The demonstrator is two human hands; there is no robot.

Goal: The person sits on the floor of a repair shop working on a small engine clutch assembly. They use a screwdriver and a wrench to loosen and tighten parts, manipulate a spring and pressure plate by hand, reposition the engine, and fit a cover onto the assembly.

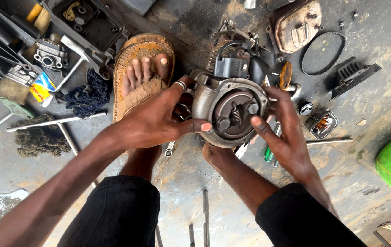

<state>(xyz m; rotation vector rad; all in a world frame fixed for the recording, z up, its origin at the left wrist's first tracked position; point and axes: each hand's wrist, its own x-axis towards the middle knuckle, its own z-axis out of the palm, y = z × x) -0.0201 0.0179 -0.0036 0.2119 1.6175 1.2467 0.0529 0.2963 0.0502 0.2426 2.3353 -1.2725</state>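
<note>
A small engine [232, 103] with its round clutch face turned up sits on the stained concrete floor [369, 105], between the person's feet. The left hand [159, 119] wraps its left side, fingers curled around the housing, thumb lying across the rim, a ring on one finger. The right hand [280, 132] grips the right side, index fingertip pressing the clutch rim. A sandalled foot [143, 73] rests just beside it. Farther out lie a toothed belt ring [323, 52], a metal cover [296, 25] and a T-handle wrench [58, 122].
</note>
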